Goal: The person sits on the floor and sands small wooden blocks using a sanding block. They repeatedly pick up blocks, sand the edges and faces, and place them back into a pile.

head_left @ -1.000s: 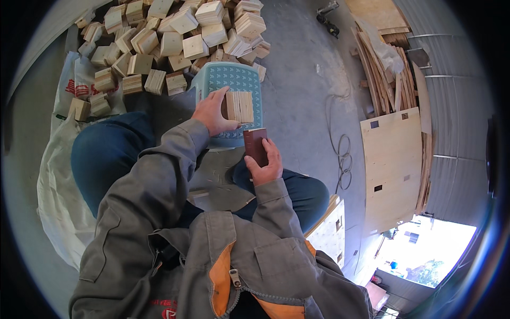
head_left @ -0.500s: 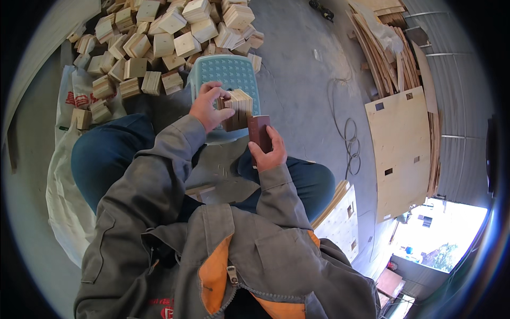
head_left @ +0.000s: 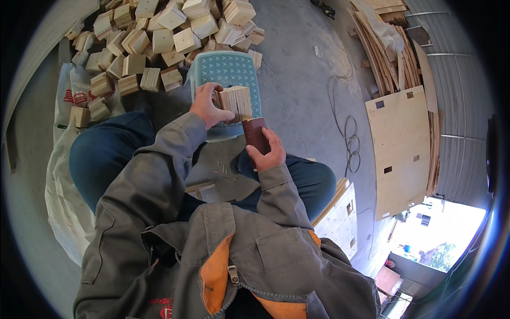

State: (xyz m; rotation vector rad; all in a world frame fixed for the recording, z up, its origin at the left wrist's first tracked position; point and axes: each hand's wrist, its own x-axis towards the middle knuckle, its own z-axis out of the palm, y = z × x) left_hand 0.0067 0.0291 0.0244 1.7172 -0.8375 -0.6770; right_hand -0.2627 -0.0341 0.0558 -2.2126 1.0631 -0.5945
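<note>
On the light-blue plastic stool (head_left: 226, 65) between my knees stands a small plywood block (head_left: 240, 103), its layered edges showing. My left hand (head_left: 207, 107) is closed around the block's left side, thumb along the near face and fingers at the far side. A reddish-brown sanding block (head_left: 256, 135) is gripped in my right hand (head_left: 271, 152), thumb on its left and fingers on its right. Its upper end meets the plywood block's near right corner; whether they press together I cannot tell.
A large heap of similar plywood blocks (head_left: 162, 40) lies beyond the stool, to the left. White plastic sacking (head_left: 64, 159) spreads beside my left knee. At right, a cable (head_left: 348, 135) coils on the floor, near leaning plywood sheets (head_left: 401, 154). Another board (head_left: 340, 218) stands by my right knee.
The sanding block in my right hand has shifted slightly left and down, and its top now tilts to the left. My left hand keeps its hold, and the plywood block has turned a little.
</note>
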